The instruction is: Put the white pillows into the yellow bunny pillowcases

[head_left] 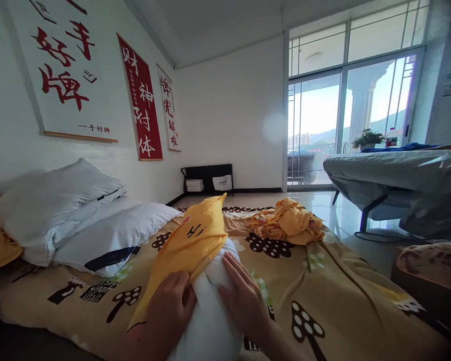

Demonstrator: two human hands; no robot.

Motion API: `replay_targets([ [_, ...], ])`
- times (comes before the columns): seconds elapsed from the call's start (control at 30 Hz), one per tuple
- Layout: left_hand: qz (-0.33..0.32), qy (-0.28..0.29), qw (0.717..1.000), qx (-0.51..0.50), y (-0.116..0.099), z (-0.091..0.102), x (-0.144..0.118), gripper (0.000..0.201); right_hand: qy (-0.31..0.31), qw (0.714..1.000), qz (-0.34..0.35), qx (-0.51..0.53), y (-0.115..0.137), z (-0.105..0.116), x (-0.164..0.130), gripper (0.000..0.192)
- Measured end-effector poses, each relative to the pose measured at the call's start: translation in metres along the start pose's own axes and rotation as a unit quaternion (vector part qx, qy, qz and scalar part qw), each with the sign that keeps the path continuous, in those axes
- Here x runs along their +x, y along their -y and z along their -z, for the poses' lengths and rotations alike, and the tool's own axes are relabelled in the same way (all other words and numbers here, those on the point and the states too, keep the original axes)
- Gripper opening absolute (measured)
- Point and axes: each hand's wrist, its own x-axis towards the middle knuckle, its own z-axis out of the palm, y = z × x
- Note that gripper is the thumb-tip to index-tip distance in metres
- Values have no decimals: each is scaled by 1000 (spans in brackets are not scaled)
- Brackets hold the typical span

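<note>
Going left to right: two bare white pillows (63, 210) are lying stacked at the left of the bed (346, 301), up by the wall with the red-lettered banners (141, 98). In the middle, a white pillow (210, 306) is sitting half inside a yellow pillowcase (193, 245) with "Hi" printed on it, standing up off the mushroom-print bedspread right in front of the person. The left hand (171, 308) is pinching the yellow cloth at its open edge, fingers curled down onto it. The right hand (244, 298) is lying spread and flat against the bare white end of the pillow, fingers apart, pressing rather than gripping.

I'm guessing the whole thing is light and squashy, and the case is thin and floppy, so the hem is the sensible place to be holding it. Further right, a crumpled yellow sheet (287, 220) is lying on the bed, and a covered sofa (394, 180) is standing by the glass door (376, 110).
</note>
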Motion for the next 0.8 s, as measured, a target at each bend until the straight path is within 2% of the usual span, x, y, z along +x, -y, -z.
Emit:
replay_targets([
  [0.07, -14, -10, 1000, -12, -1, -1, 2, 19, -29, 999, 11, -16, -7, -1, -18, 56],
  [0.1, -28, -22, 999, -12, -3, -1, 2, 17, -16, 999, 23, -17, -9, -1, -23, 56],
  [0.17, -71, -66, 995, -1, -8, -1, 1, 13, 49, 998, 42, -7, -7, -1, -22, 57],
  [0.27, -146, -158, 976, 26, -19, 1, -2, 11, 168, 985, 29, 2, 5, 0, -1, 58],
  [0.37, -192, -197, 961, 36, -26, 4, -2, 13, 214, 977, 2, 4, 18, -7, 21, 62],
  [0.5, -210, -185, 959, 43, -17, 7, -4, 16, 194, 981, -18, -1, 18, -20, 29, 63],
  [0.6, -204, -165, 964, 38, -7, 7, -13, 15, 165, 986, 7, -14, 11, -21, 19, 61],
  [0.7, -162, -154, 974, 31, -5, 2, -25, 17, 80, 995, 25, -45, 7, -13, -4, 62],
  [0.8, -126, -164, 978, 17, -10, -5, -32, 19, -1, 996, 43, -82, 8, -6, -41, 62],
])
